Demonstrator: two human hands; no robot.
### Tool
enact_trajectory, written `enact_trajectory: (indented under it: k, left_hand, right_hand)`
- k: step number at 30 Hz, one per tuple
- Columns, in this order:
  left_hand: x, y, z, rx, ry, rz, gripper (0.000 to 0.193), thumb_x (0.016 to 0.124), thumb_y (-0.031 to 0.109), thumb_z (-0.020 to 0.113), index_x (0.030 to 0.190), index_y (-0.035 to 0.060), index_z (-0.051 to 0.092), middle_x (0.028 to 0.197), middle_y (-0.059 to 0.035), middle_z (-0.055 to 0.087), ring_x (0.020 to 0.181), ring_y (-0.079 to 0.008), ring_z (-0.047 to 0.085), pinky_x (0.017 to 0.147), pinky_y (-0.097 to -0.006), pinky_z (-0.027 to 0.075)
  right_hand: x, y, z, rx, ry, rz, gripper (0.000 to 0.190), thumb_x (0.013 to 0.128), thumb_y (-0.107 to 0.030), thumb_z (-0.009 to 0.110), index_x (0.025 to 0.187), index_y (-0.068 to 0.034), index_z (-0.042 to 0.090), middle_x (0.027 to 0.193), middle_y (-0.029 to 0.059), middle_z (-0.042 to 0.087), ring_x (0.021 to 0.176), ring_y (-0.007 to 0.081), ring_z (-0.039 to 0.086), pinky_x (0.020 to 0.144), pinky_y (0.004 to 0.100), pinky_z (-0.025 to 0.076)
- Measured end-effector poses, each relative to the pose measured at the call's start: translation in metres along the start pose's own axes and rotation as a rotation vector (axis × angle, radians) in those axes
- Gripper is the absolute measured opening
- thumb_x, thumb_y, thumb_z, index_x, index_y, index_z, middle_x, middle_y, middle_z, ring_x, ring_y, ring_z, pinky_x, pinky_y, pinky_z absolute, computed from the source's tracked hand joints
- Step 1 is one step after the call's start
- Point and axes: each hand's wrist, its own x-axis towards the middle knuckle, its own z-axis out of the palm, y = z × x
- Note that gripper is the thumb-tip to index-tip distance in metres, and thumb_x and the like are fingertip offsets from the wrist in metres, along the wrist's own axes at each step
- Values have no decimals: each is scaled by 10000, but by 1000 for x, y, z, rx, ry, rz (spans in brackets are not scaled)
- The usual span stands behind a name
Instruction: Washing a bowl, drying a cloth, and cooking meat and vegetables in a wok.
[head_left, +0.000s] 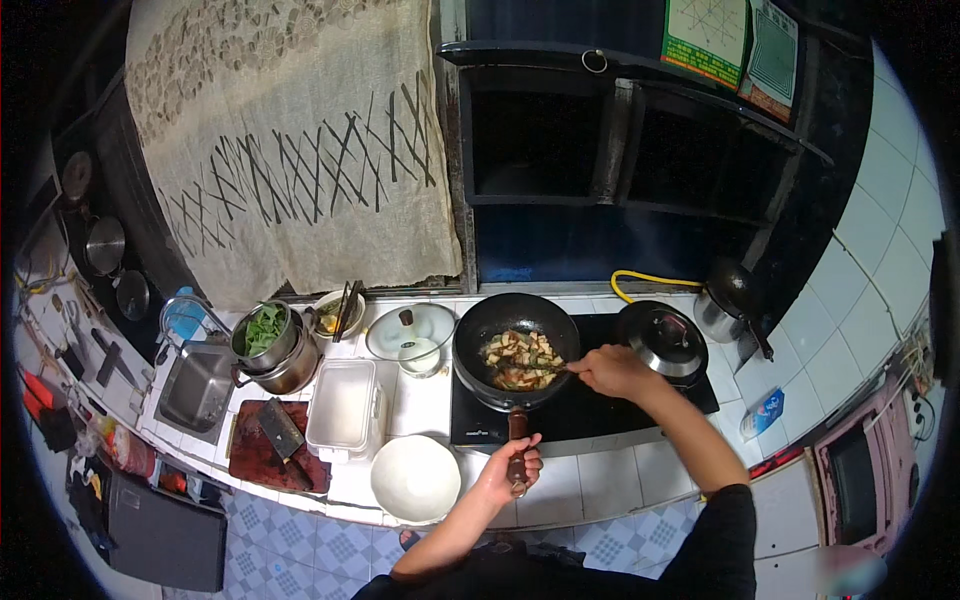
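A black wok (480, 315) sits on the left part of the black cooktop (600, 420). In it lies a mix of pale diced pieces, green bits and brown sauce (529, 356). My left hand (514, 469) is closed around the wok's brown wooden handle (517, 424), near its ring end. Over the wok's right rim, my right hand (611, 371) grips a dark utensil (551, 367) whose far end reaches into the food; its kind cannot be told. A white bowl (415, 478) stands left of the handle.
A lidded black pan (664, 341) occupies the cooktop's right. Leftward are a glass lid (386, 330), a white plastic container (341, 405), a cleaver (281, 427) on a reddish board (251, 457), pots with leafy greens (262, 330) and a sink (195, 390). A blue-white packet (763, 415) lies right.
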Motion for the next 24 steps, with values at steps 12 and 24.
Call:
enact_trajectory:
  k: [12, 24]
  left_hand:
    - [-6, -3, 7, 29, 52, -4, 137, 800, 191, 562, 837, 63, 533, 617, 1, 425, 539, -95, 412, 438, -199, 343]
    - [-12, -3, 9, 85, 102, 33, 174, 833, 241, 542, 821, 76, 489, 613, -2, 411, 504, -93, 386, 378, -188, 282]
  right_hand:
    - [9, -48, -124, -465, -352, 84, 191, 726, -96, 497, 836, -40, 642, 888, 155, 626, 842, 283, 607, 722, 379, 472]
    - [48, -8, -9, -478, 21, 92, 193, 766, -79, 430, 832, 20, 582, 750, 163, 615, 748, 279, 613, 635, 366, 489]
